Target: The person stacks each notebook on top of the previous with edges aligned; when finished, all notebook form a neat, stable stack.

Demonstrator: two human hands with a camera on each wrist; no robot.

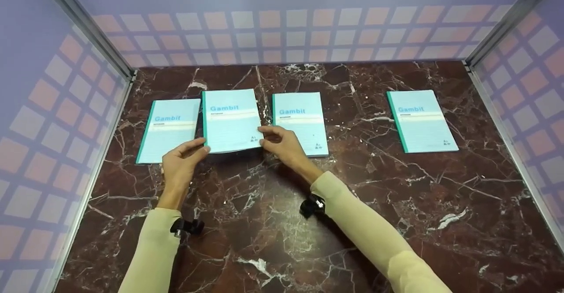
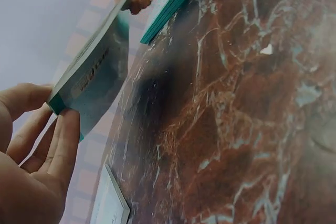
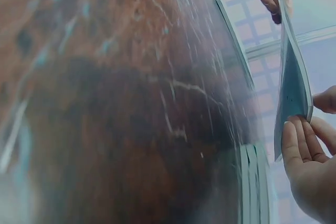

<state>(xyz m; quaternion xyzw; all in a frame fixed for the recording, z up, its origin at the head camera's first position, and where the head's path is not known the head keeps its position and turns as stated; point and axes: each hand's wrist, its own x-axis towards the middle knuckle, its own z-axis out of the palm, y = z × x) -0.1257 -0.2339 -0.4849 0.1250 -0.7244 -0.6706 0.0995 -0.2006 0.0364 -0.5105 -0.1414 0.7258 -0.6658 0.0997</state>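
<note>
Both hands hold one pale blue notebook (image 1: 231, 127) with a green spine and the word "Gambit" on its cover. It is raised above the table; the left wrist view shows its underside (image 2: 100, 80), slightly bowed. My left hand (image 1: 181, 163) pinches the lower end of the spine between thumb and fingers. At the lower right edge, my right hand (image 1: 286, 147) pinches it the same way. To the left lies a similar notebook (image 1: 169, 130). Just right of the held one is a small stack of notebooks (image 1: 299, 103), partly behind my right hand; its layered edges (image 3: 254, 187) show in the right wrist view.
Another matching notebook (image 1: 423, 123) lies farther right on the dark red marbled table (image 1: 374, 222). Walls with a checked pattern (image 1: 295, 33) enclose the back and both sides, joined by metal corner posts (image 1: 88, 24).
</note>
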